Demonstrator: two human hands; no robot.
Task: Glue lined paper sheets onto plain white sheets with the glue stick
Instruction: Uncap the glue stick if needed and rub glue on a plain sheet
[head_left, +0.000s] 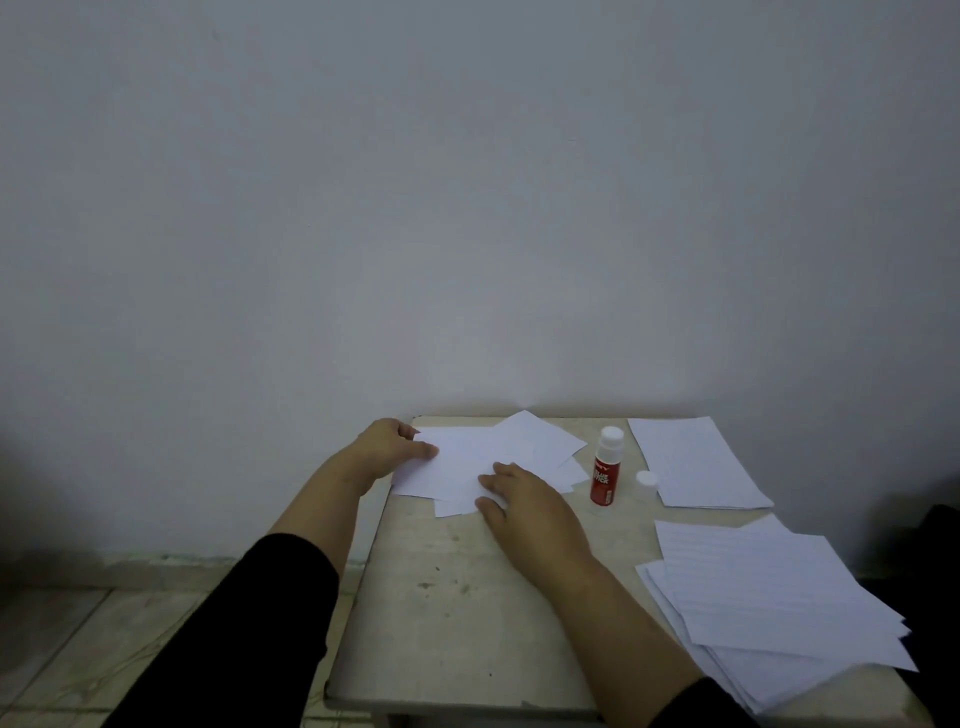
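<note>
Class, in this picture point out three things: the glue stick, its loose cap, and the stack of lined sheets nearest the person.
glue stick (604, 475): head view, on its red label.
cap (647, 480): head view, on the white cap's side, right of the stick.
lined sheets (769, 592): head view, on the top sheet's middle.

Small scuffed table (441, 597) holding three piles of paper sheets (467, 457) (696, 462) (769, 592), an upright glue stick (605, 467) and its cap (647, 480).

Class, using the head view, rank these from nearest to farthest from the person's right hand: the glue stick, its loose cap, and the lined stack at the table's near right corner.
From the right hand:
1. Glue stick, standing just to its right.
2. Loose cap, a little farther right, beside the far-right sheets.
3. Lined stack, at the table's near right corner.
</note>
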